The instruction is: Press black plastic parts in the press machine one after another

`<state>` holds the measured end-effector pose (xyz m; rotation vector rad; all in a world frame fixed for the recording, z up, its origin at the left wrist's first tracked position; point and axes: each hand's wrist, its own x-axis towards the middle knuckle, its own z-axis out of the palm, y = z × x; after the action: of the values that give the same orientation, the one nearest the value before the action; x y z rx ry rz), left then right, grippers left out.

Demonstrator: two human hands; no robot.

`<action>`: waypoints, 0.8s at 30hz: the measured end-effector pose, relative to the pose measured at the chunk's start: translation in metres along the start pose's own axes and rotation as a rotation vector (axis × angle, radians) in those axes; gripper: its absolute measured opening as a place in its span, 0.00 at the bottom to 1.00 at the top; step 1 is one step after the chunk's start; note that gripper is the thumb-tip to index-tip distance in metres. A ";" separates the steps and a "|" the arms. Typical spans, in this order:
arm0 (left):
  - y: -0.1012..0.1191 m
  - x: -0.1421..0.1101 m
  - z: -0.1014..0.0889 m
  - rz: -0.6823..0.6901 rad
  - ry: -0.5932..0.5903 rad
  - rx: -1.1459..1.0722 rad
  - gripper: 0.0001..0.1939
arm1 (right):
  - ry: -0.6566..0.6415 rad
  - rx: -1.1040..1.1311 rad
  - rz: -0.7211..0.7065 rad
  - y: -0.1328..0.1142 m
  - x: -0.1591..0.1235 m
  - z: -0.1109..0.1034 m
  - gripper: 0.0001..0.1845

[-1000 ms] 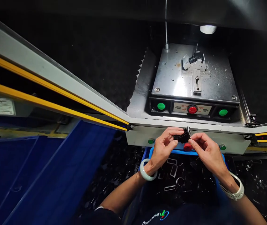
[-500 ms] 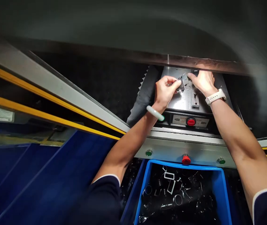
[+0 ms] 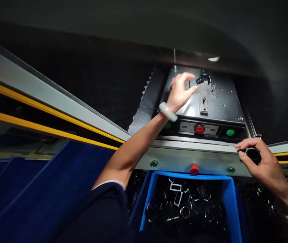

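My left hand [image 3: 181, 89] is over the metal machine plate [image 3: 225, 109], just left of a small clamping fixture [image 3: 204, 96]. Its thumb and fingers are apart, slightly blurred, with nothing seen between them. A black knob-like piece [image 3: 199, 80] is by those fingertips, at the back of the fixture. In front of the machine's right side, my right hand [image 3: 266, 165] grips a black ring-shaped part [image 3: 253, 154], its round opening turned towards me. How far the part reaches into the palm is hidden.
Below the machine stands a blue bin [image 3: 231, 199] holding several dark parts and pale rectangular frames. Red button [image 3: 199, 129] and green button [image 3: 230, 132] face me, above a second red button [image 3: 194, 169]. A yellow-striped rail [image 3: 57, 116] slants along the left.
My right hand has moved from the fixture down and right, carrying the black ring-shaped part. My left hand has let go of the fixture piece and its fingers have spread. The view has shifted slightly.
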<state>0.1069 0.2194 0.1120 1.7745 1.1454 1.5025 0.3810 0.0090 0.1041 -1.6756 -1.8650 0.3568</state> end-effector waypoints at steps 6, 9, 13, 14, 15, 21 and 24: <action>0.002 -0.211 -0.097 -0.079 -0.080 0.367 0.07 | 0.001 -0.248 0.025 0.042 -0.078 0.032 0.11; -0.022 -0.258 -0.126 -0.233 -0.245 0.492 0.12 | -0.074 -0.403 0.056 0.066 -0.096 0.041 0.13; -0.046 -0.262 -0.138 -0.259 -0.411 0.544 0.17 | -0.112 -0.433 0.071 0.080 -0.097 0.050 0.13; -0.047 -0.260 -0.139 -0.255 -0.414 0.569 0.16 | -0.105 -0.429 0.082 0.081 -0.095 0.052 0.12; -0.046 -0.258 -0.138 -0.255 -0.409 0.603 0.16 | -0.098 -0.424 0.095 0.081 -0.093 0.055 0.12; -0.014 -0.264 -0.112 -0.236 -0.326 0.761 0.16 | -0.032 -0.470 0.156 0.086 -0.112 0.034 0.15; 0.011 -0.268 -0.071 -0.094 -0.447 0.570 0.15 | 0.015 -0.786 0.212 0.086 -0.140 0.000 0.19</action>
<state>0.0368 -0.0255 0.0026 2.2322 1.4733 0.6917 0.4538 -0.1123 0.0197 -2.3728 -1.9455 -0.3675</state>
